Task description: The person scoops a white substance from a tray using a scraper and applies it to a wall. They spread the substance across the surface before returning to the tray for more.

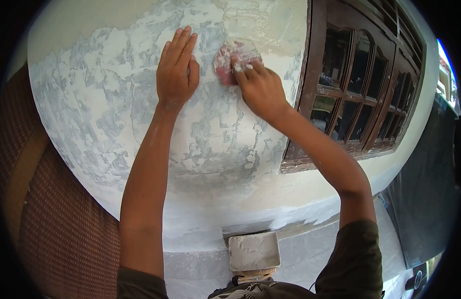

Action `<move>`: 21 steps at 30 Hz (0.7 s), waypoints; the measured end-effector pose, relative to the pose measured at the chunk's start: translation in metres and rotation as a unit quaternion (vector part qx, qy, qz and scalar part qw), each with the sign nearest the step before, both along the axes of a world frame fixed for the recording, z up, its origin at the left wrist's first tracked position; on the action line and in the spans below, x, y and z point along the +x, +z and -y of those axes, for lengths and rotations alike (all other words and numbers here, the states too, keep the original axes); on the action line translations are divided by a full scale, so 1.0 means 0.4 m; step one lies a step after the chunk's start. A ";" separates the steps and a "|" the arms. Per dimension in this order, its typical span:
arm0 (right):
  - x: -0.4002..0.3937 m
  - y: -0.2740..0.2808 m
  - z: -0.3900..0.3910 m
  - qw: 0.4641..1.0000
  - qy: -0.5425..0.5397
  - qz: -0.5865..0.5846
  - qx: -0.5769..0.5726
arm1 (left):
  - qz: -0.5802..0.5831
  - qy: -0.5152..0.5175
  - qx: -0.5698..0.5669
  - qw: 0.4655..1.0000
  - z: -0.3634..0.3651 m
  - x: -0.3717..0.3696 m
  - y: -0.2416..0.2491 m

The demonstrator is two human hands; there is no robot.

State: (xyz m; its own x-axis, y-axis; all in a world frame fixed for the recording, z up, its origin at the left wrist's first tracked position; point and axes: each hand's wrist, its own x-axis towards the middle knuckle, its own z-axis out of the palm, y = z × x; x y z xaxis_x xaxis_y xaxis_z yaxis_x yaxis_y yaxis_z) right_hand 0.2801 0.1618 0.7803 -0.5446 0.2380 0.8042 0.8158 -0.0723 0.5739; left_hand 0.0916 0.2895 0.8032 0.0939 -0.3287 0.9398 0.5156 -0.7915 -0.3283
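My right hand (260, 87) grips a red putty scraper (225, 67), its flat blade smeared with white putty and lying against the wall. Fingers stretched out, my left hand (178, 72) rests flat on the wall (106, 99) to the left of the scraper. Patchy white and grey filler covers much of this wall, with a thicker wet-looking smear of putty (248, 20) just above the scraper. Below, near my body, a rectangular tray (254, 252) holds pale putty.
A brown wooden window (355, 74) with glass panes is set in the wall at right. Woven brown matting (66, 219) stands along the left side. Grey floor tiles (305, 249) lie below, and a dark sheet (425, 184) hangs at far right.
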 end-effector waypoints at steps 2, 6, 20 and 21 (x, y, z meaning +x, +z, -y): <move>-0.019 -0.089 0.034 0.998 0.011 -0.001 -0.059 | 0.003 0.001 0.002 1.000 0.000 0.000 0.000; -0.047 -0.049 0.074 0.995 0.090 -0.001 -0.033 | -0.005 -0.017 -0.010 1.000 0.003 -0.001 0.002; -0.031 -0.215 0.120 0.989 0.046 -0.077 -0.119 | -0.001 -0.005 -0.016 1.000 -0.005 -0.012 -0.023; -0.030 -0.254 0.154 0.978 0.071 -0.117 -0.160 | -0.006 -0.009 -0.038 0.999 -0.004 -0.019 -0.047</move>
